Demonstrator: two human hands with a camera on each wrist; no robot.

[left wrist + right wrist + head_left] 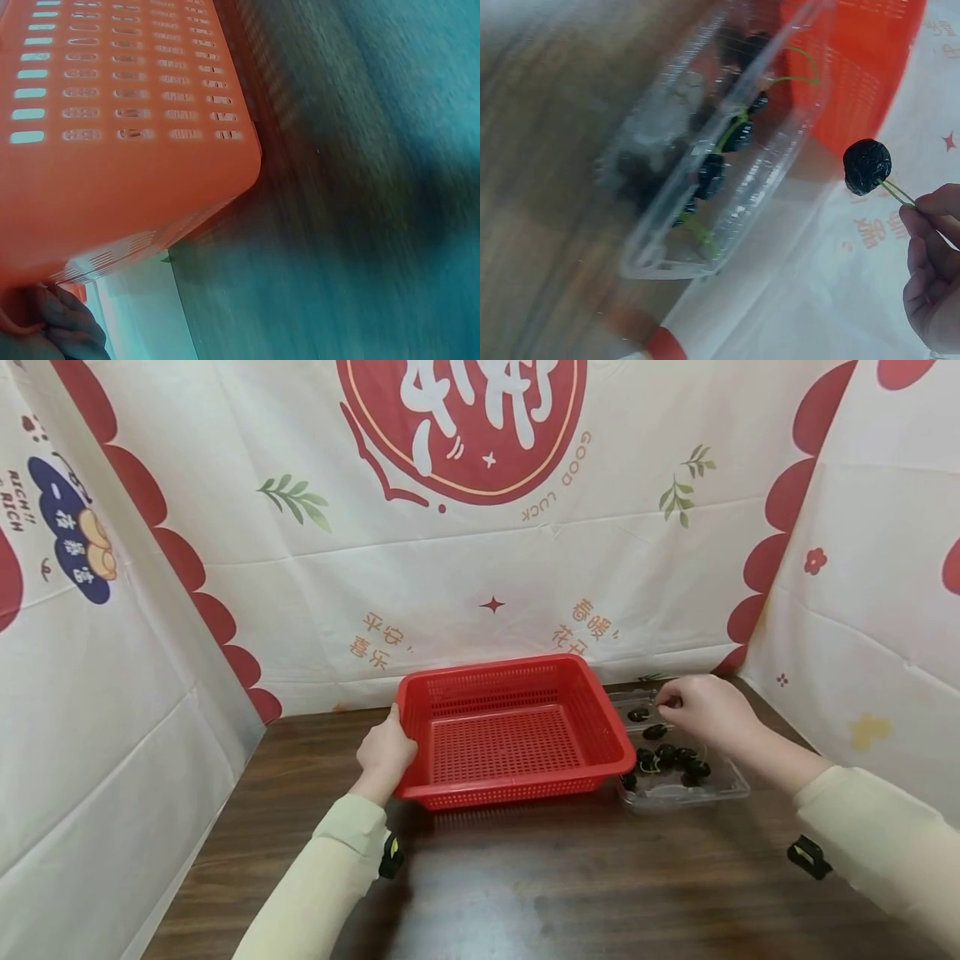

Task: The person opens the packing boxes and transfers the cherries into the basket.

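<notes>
A red perforated plastic basket [495, 790] stands on the table, its left rim gripped by my left hand [386, 750]. In the left wrist view, the fingers [71, 322] are curled at the rim of the basket [112, 180]. My right hand [711, 714] is raised over a clear plastic box [723, 785] to the basket's right. Thumb and forefinger pinch the green stems of a dark cherry [867, 166], which hangs clear of the box [780, 161]. Several more dark cherries [686, 758] with green stems lie in the box.
The brown wooden table [525, 877] extends in front of the basket and box. A white printed cloth [465, 568] hangs close behind them, and more cloth [112, 735] lines both sides. Dark wrist devices [808, 857] sit under the sleeves.
</notes>
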